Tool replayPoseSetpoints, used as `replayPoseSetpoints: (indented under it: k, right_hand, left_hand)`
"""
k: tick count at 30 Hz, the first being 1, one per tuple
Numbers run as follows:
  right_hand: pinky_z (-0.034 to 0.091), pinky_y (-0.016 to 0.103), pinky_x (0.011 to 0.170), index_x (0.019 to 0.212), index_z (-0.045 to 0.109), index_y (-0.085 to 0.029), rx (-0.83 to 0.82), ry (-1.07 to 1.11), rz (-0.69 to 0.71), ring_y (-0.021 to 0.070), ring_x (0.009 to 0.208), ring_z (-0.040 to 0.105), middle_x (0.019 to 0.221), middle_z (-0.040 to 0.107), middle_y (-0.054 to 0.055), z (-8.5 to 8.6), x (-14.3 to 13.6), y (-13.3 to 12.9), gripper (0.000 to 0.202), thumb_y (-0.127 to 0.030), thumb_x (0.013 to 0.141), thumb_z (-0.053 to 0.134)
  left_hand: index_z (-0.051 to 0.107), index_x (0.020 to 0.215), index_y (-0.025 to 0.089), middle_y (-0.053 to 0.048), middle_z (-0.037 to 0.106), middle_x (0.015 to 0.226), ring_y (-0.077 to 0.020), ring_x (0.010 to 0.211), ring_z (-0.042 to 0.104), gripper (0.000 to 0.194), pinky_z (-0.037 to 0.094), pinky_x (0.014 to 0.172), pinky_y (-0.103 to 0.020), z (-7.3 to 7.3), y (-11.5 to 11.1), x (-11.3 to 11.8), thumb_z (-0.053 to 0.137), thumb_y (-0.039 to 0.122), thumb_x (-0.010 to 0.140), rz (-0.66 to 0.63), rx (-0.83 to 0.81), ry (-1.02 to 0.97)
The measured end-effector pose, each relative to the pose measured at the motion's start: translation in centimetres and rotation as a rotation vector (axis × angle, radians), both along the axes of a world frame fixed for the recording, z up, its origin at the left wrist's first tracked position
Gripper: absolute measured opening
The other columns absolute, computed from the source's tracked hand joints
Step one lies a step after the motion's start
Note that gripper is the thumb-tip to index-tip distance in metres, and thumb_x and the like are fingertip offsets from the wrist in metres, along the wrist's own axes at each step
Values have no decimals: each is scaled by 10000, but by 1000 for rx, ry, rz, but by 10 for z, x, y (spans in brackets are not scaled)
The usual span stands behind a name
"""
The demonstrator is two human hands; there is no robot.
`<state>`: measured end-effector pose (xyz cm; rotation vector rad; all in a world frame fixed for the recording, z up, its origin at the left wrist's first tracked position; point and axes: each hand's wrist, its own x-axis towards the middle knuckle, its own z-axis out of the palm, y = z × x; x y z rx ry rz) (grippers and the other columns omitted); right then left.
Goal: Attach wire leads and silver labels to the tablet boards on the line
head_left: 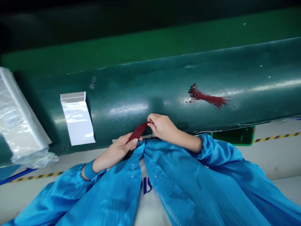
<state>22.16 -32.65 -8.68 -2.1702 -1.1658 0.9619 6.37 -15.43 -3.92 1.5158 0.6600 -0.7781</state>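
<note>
A dark red bundle of thin cords or wires (138, 131) is stretched between my two hands, close to my chest at the table's near edge. My left hand (123, 146) wraps round its lower part, with the thumb lying along it. At the upper tip, my right hand (162, 126) pinches the narrow end between thumb and fingers. Farther right on the table lies a second bundle of red wires (209, 98), with dark, tangled ends toward the left and loose ends fanned to the right. Whether the held strands have similar ends is hidden by my fingers.
The green table (141, 84) runs across the view. A white flat plastic bag (78, 122) lies left of my hands. A stack of clear plastic bags (21, 122) overhangs the near edge at far left. Below the table on the right is a green crate (248, 139).
</note>
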Motion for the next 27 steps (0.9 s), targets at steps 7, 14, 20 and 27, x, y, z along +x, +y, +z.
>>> replayPoseSetpoints:
  k: [7, 14, 20, 27]
  right_hand:
    - [467, 346, 739, 1154, 627, -94, -153, -191, 212, 290, 972, 731, 1101, 745, 181, 14, -3, 15, 216, -146, 994, 492]
    - [505, 358, 732, 1172, 630, -93, -169, -212, 272, 301, 938, 757, 1100, 762, 180, 18, -4, 20, 231, -163, 986, 512]
    - [471, 355, 722, 1200, 629, -96, -204, -279, 220, 300, 906, 744, 1080, 773, 188, 18, 4, 17, 281, -143, 952, 505]
    - [371, 313, 702, 1085, 632, -176, -39, -161, 70, 217, 838, 659, 970, 748, 76, 0, 23, 0, 205, -143, 928, 504]
  left_hand:
    - [645, 1225, 172, -134, 731, 1276, -292, 1130, 688, 509, 539, 1047, -408, -18, -7, -4, 454, 602, 1029, -167, 123, -235]
    - [587, 1168, 177, -144, 742, 1095, -299, 939, 726, 457, 545, 844, -395, -21, -12, -2, 338, 545, 1058, -372, 273, -253]
    - [593, 1227, 194, -131, 741, 1119, -284, 950, 735, 469, 527, 832, -355, -22, -6, -18, 331, 555, 1082, -415, 331, -260]
    - [627, 1267, 182, -113, 741, 1079, -291, 938, 715, 511, 529, 850, -372, -22, 1, -22, 397, 574, 1034, -258, 288, -248]
